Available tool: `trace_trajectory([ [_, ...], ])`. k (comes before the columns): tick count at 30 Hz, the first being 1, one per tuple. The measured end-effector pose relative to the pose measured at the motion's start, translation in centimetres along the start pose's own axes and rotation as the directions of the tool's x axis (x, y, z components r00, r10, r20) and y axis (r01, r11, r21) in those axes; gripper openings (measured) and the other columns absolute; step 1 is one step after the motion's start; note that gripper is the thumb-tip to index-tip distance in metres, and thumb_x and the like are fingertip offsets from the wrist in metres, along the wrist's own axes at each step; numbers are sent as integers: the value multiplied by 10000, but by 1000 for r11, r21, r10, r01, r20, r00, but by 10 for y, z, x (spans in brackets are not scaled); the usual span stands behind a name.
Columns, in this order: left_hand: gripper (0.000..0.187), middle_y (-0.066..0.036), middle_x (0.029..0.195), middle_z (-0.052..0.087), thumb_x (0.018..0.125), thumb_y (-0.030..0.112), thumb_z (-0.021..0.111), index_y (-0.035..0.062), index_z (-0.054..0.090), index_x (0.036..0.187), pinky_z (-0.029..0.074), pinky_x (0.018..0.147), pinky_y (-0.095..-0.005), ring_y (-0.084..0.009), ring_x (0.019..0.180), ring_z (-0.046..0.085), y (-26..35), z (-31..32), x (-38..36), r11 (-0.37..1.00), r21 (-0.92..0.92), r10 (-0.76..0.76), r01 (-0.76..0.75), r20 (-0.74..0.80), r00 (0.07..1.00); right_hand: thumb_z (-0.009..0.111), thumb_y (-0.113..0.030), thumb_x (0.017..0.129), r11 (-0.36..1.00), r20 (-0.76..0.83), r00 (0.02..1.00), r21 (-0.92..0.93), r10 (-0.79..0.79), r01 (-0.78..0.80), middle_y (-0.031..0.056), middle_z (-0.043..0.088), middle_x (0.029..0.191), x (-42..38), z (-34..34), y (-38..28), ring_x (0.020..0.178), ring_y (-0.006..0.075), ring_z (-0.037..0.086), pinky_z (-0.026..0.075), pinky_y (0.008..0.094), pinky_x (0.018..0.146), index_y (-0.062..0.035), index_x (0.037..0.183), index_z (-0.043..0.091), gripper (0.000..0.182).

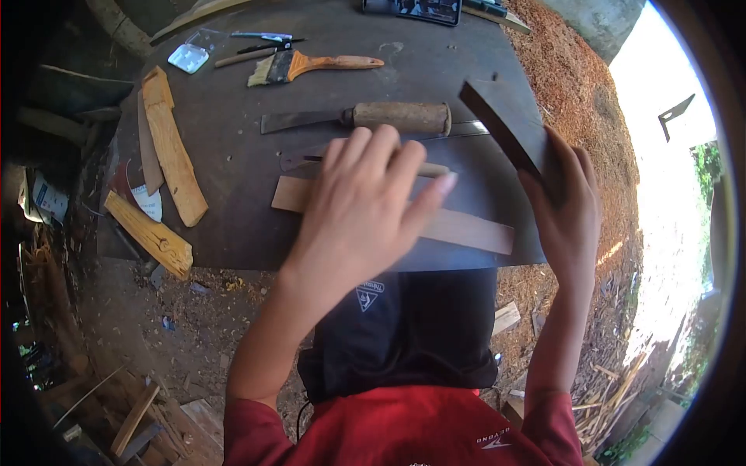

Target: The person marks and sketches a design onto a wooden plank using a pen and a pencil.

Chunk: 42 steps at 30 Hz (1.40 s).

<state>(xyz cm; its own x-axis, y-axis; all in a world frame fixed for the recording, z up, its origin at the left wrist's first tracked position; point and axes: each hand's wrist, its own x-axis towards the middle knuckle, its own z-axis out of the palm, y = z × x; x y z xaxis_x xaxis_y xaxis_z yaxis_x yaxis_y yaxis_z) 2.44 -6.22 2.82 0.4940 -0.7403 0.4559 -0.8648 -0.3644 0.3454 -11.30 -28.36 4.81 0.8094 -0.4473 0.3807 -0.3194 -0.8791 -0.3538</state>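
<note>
My left hand (361, 194) is over the near middle of the table, back up, fingers loosely bent and thumb spread apart. Under it lies a thin, flat wood strip (474, 231), its middle hidden by the hand. A slim tool with a pale handle (434, 169) is also partly covered there. My right hand (571, 186) grips a dark, flat, straight-edged piece (501, 128), raised and tilted at the table's right edge. Just beyond my left hand rests a chisel (400, 118) with a thick wooden handle.
A paintbrush (334, 64), a small white tray (188, 57) and a phone (423, 9) lie on the far side of the dark table (233, 167). Rough-cut wood pieces (172, 147) lie at left. Sawdust (579, 85) covers the ground at right.
</note>
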Motion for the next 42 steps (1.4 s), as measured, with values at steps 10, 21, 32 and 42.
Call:
trace_trajectory([
  [10,258,-127,1092,597,1042,251,627,3,644,1113,461,956,-436,-300,1048,575,-28,-5,10,997,-37,-67,70,87,994,744,-238,950,972,-21,972,23,-235,235,136,684,1234,53,48,-2,1178,359,625,465,467,1055,-89,1417,617,507],
  [21,547,-194,1101,772,972,531,615,23,771,1102,536,939,-486,-395,1085,720,-217,-38,123,638,531,-606,558,-100,789,786,-142,843,850,-68,900,302,-431,431,118,657,1308,4,28,-40,1251,322,604,412,429,1048,-103,1301,695,469],
  [32,652,-304,1200,728,907,576,611,-19,785,1107,510,1032,-494,-433,1182,693,-263,-37,162,546,623,-717,560,1,697,786,-117,821,836,-97,914,376,-394,401,106,675,1203,-1,40,-37,1157,303,633,422,421,1001,-104,1243,716,427],
  [42,215,-21,963,708,1063,212,664,10,664,1136,507,762,-228,-66,847,641,-34,-48,76,892,-375,-319,252,-127,939,759,-139,909,694,-87,985,701,-148,166,123,690,1133,-3,32,-34,1045,265,661,458,388,982,-18,1398,616,525],
])
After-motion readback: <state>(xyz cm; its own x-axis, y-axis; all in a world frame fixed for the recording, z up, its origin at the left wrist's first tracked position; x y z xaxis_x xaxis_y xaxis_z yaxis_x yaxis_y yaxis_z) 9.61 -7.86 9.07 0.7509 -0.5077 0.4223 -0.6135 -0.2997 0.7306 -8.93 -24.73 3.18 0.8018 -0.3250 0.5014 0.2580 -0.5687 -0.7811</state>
